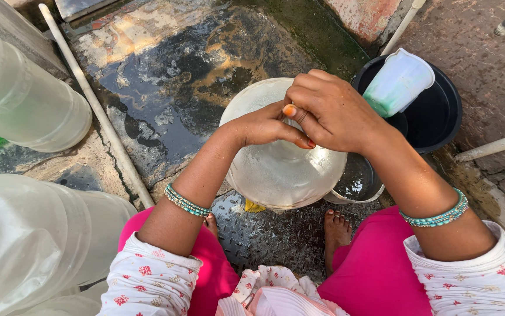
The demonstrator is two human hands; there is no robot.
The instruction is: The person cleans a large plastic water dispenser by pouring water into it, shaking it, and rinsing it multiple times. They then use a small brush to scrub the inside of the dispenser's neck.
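**Both hands meet on top of a big water jar**

The left hand lies across the top of the large translucent water jar, fingers stretched out nearly flat and pressed to the plastic, thumb pointing towards the other hand. The right hand sits touching the left one's fingertips, curled loosely with the knuckles up; whether it grips anything beneath cannot be told. The jar stands directly under both hands, between the person's bare feet, on a wet patterned metal plate.

Just below the right wrist, tucked against the jar's side, is a small steel pot with water in it. Beyond the right hand sits a black tub, with a pale green plastic jug tipped inside it. Past the left hand spreads a wet, stained stone floor. Well off to the left hand's side lie more clear jars, alongside a white pipe.
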